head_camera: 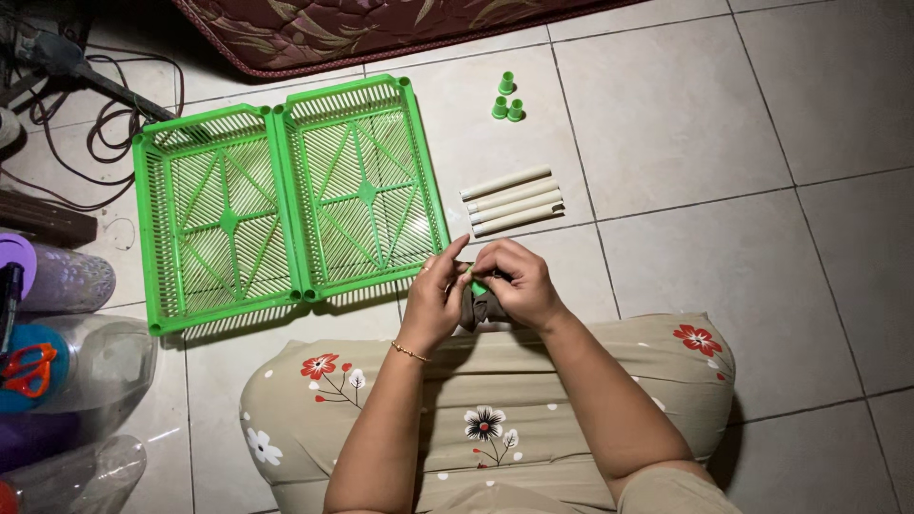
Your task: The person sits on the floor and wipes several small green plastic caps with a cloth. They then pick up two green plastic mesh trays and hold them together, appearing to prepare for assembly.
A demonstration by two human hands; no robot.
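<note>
Item: small green connector piece [476, 283], pinched between the fingertips of my left hand [433, 305] and right hand [519, 286], just below the cream tubes [512, 201].
Risk, as I judged: it could slip onto the tiles.
Count: four tubes; three green caps [507, 100] above them; two green lattice trays [286, 200] to their left.

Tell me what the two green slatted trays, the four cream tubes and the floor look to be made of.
Two green slatted trays: likely moulded plastic, judging by the uniform bright colour and thin lattice ribs. Four cream tubes: probably plastic pipe, smooth and matte; not certain. Floor: pale glazed tiles, shown by grout lines and a soft sheen.
</note>
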